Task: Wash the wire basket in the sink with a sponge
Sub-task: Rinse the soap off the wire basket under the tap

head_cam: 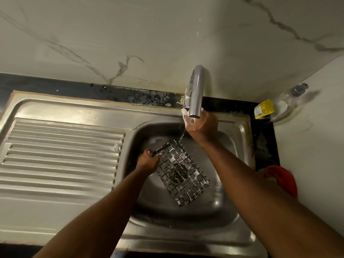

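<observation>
**Head view: basket lathered, rinse barely begun**

Nearest us, our left grip [148, 159] is clamped on an upper corner of the wire basket [183, 175], holding it tilted inside the bowl of the sink [242, 131]. White suds [180, 201] cling to nearly every wire of its dark mesh, so we judge the scrubbing largely done and the rinsing still to do. A thin stream of water [183, 134] falls onto its upper edge. Beyond, our right grip [202, 125] is up at the tap [196, 90], fingers foamy. We cannot tell whether they hold anything, and we cannot make out the sponge.
</observation>
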Action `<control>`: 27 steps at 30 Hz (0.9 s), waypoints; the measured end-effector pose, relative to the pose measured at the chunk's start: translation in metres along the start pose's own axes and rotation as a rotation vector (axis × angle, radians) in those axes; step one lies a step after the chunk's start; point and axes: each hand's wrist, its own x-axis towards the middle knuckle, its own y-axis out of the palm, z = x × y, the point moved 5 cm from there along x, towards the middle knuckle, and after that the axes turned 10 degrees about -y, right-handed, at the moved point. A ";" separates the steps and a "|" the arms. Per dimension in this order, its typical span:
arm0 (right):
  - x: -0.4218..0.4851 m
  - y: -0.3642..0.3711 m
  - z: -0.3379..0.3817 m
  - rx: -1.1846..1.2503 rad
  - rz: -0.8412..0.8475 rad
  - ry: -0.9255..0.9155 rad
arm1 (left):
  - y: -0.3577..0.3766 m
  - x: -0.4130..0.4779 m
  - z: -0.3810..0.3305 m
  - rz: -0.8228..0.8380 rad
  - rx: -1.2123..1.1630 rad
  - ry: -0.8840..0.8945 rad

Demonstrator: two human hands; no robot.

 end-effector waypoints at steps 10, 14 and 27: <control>-0.096 0.084 -0.052 0.389 0.630 0.729 | 0.023 0.019 0.032 0.117 -0.295 -0.109; -0.130 0.100 -0.053 0.319 0.772 0.745 | 0.021 0.017 0.021 0.174 -0.377 -0.152; -0.140 0.082 -0.035 0.358 0.762 0.809 | 0.027 0.013 0.013 0.233 -0.457 -0.211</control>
